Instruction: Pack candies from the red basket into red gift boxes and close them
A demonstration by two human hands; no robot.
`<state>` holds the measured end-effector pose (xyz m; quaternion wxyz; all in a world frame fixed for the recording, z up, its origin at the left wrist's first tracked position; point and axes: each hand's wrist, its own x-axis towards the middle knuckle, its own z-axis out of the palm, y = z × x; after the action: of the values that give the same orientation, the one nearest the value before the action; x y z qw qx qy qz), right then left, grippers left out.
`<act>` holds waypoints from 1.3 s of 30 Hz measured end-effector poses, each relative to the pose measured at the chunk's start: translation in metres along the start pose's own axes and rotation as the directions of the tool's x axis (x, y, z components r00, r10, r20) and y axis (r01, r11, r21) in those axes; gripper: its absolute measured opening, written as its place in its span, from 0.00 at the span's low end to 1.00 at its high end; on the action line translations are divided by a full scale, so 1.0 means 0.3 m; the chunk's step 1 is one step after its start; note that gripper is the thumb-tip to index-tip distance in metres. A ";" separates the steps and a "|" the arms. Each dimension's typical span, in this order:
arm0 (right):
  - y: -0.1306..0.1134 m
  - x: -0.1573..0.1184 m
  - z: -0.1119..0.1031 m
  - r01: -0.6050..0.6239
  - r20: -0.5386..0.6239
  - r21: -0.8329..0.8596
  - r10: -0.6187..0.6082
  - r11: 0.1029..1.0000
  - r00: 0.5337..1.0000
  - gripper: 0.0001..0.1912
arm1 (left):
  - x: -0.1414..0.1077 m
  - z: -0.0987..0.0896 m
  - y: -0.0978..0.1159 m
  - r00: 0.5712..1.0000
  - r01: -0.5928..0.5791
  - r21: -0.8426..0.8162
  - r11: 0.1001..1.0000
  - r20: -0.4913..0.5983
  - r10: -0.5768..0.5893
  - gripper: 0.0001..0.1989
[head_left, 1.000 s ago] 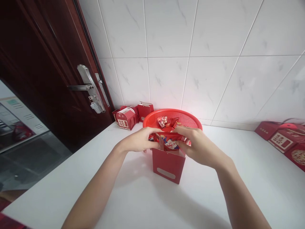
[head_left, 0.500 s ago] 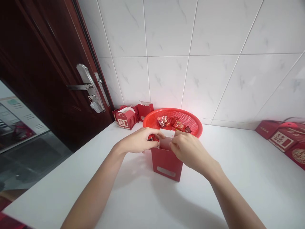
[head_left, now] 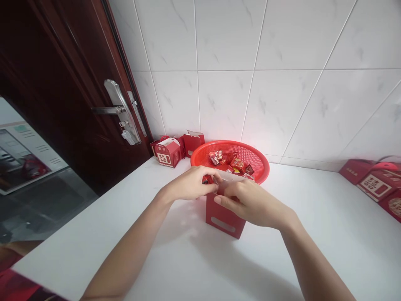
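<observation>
- One red box (head_left: 224, 215) is standing upright on the surface (head_left: 175, 267), between the person's two hands and just in front of the basket; an oval pale panel is showing on its front.
- The left hand (head_left: 199, 184) is resting at the box's upper left edge, thumb and fingers narrowly set; a red-and-dark wrapper (head_left: 206, 180) is showing in their curve, though one cannot tell whether it is being gripped.
- The right hand (head_left: 250, 200) is resting over the box's opening, fingers bent and partly hidden, thumb lying by the front edge; one cannot tell whether it is holding anything.
- One red plastic basket (head_left: 266, 167) is sitting behind the box, near the wall; at least five wrapped sweets (head_left: 238, 163) are lying in it, some overlapping, so the exact number is staying uncertain.
- One closed, printed gift box (head_left: 168, 152) and one open-topped red box (head_left: 193, 142) are standing left of the basket, with more red card partly hiding behind them.
- At least two red boxes (head_left: 374, 184) are lying at the far right, cut off by the view's edge.
- The surface is showing plain white and is meeting a wall (head_left: 228, 37) of pale, veined tiles.
- One dark reddish-brown door (head_left: 72, 62) is standing at the left, with a metal lever handle (head_left: 106, 110) and keys (head_left: 127, 137) hanging below it; grey floor (head_left: 46, 209) is showing beyond.
</observation>
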<state>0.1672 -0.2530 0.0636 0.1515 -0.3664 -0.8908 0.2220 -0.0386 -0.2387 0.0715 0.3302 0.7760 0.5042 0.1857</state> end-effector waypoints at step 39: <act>0.038 0.145 -0.089 -0.287 0.400 -0.288 0.387 0.914 0.831 0.18 | 0.054 0.026 -0.008 0.988 -0.027 -0.148 0.989 0.147 0.049 0.07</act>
<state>0.1556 -0.2071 0.0854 -0.1404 -0.4715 -0.8408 0.2259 -0.0284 -0.2261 0.0636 0.4193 0.7711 0.4481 0.1695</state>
